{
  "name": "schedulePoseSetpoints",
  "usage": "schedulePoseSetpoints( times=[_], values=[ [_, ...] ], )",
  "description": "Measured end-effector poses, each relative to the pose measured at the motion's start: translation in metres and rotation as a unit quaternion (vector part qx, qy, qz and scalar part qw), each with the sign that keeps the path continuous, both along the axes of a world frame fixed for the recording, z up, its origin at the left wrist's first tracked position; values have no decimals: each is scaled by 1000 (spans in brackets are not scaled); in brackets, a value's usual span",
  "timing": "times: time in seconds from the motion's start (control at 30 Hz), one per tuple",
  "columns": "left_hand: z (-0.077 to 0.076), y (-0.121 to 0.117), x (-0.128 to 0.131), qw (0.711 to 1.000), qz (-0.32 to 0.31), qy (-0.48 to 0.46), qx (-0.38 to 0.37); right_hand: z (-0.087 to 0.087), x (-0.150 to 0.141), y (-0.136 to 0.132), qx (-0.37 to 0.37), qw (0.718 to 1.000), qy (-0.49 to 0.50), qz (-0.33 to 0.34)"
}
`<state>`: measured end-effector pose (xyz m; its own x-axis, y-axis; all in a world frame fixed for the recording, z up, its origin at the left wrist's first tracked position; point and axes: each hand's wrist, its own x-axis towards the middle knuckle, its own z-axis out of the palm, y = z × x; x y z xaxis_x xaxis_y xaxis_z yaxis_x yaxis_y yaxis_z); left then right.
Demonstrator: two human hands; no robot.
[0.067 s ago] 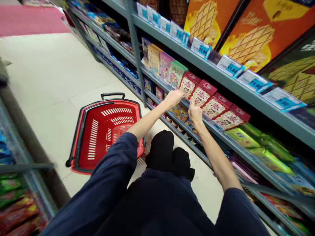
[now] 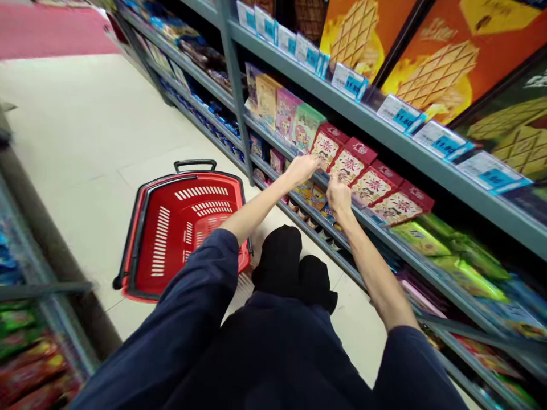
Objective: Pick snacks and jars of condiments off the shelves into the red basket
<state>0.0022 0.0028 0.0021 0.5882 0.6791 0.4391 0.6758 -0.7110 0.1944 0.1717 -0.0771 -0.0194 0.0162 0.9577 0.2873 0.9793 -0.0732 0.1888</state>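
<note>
Left hand (image 2: pixel 304 169) and right hand (image 2: pixel 339 197), fingers curled, at the lower fronts of the two leftmost red boxes (image 2: pixel 372 185); whether either grasps a box cannot be told. The boxes stand in a row on the shelf (image 2: pixel 427 265), between a pale-green carton (image 2: pixel 307 128) and green packets (image 2: pixel 421 238). Probably light, stiff, crushable card, best held by opposite sides. Beyond the left forearm: a basket (image 2: pixel 177 228) on the floor.
</note>
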Motion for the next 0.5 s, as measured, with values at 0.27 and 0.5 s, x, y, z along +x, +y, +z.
schedulePoseSetpoints(
  times=[0.27, 0.5],
  values=[
    [-40, -38, -65, 985, -6, -171, -16, -43, -9, -85, 81, 969, 214, 95],
    [-149, -145, -266, 887, 321, -196, -266, -187, 17, -312, -60, 879, 444, -161]
  ],
)
